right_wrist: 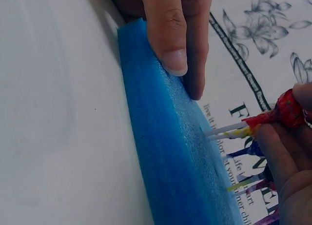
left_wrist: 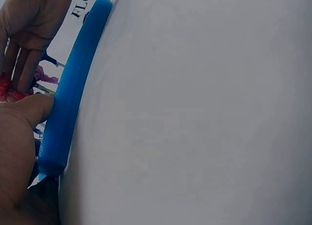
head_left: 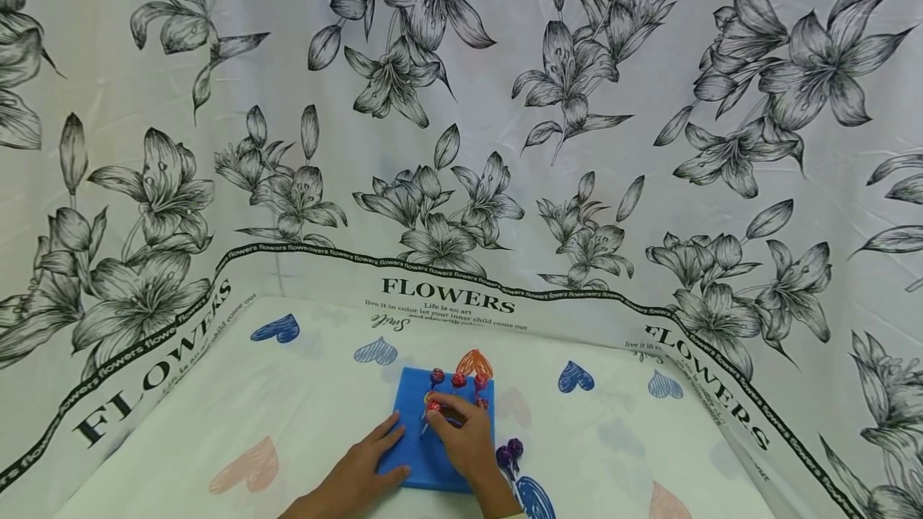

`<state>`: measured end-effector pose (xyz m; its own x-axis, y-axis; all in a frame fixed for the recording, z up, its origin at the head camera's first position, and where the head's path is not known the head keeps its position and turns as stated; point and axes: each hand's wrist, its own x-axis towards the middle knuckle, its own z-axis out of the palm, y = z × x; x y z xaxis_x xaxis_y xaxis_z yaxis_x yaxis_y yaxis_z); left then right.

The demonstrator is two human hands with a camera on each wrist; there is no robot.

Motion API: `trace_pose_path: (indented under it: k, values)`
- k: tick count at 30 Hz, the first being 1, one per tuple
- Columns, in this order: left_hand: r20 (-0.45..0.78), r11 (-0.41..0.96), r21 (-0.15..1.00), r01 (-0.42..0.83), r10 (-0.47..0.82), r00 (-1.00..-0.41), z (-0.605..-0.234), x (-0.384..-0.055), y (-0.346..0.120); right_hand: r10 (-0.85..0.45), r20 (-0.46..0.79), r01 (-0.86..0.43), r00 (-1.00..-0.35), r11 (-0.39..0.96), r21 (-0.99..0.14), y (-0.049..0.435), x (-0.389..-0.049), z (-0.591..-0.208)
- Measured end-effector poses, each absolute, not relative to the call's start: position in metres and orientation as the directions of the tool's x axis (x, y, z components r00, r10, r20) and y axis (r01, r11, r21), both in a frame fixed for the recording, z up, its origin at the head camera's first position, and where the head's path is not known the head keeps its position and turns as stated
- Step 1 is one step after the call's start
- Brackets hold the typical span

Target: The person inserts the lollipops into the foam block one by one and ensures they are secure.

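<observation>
A blue foam block (head_left: 425,459) lies on the cloth-covered table, with several wrapped lollipops standing on their sticks along its far and right side, among them a red one (head_left: 458,380). My right hand (head_left: 467,437) pinches a red-wrapped lollipop (right_wrist: 291,109) by its head, thumb against fingers. Its white stick points down at the foam; whether the tip is in the foam I cannot tell. At the block's left edge, my left hand (head_left: 366,456) rests with fingers and thumb spread. The right wrist view shows its thumb (right_wrist: 168,39) pressing on the top face.
Two purple lollipops (head_left: 509,453) lie on the table just right of the block. The white tablecloth (head_left: 317,391) carries printed hearts. A white curtain with black flower drawings (head_left: 461,207) surrounds the table at the back and sides.
</observation>
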<state>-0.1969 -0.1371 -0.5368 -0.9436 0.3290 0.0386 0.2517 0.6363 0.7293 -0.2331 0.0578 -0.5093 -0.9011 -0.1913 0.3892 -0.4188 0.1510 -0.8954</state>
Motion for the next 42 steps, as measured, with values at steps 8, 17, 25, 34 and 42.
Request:
trace_pose_path:
  k: [8, 17, 25, 34, 42]
  values:
    - [0.073, 0.636, 0.716, 0.288, 0.342, -0.937, -0.536, -0.197, -0.138, -0.189, 0.339, -0.371, -0.922, 0.174, -0.912, 0.062, -0.236, -0.510]
    - [0.098, 0.630, 0.711, 0.312, 0.351, -0.931, -0.537, -0.196, -0.138, -0.223, 0.416, -0.446, -0.881, 0.103, -0.889, 0.056, -0.224, -0.495]
    - [0.096, 0.630, 0.715, 0.303, 0.341, -0.935, -0.537, -0.196, -0.137, -0.238, 0.368, -0.409, -0.899, 0.155, -0.899, 0.057, -0.229, -0.507]
    - [0.052, 0.632, 0.727, 0.267, 0.337, -0.940, -0.536, -0.196, -0.138, -0.261, 0.287, -0.350, -0.922, 0.242, -0.905, 0.058, -0.229, -0.517]
    - [0.049, 0.636, 0.726, 0.262, 0.333, -0.942, -0.536, -0.196, -0.137, -0.257, 0.284, -0.348, -0.924, 0.252, -0.903, 0.058, -0.227, -0.516]
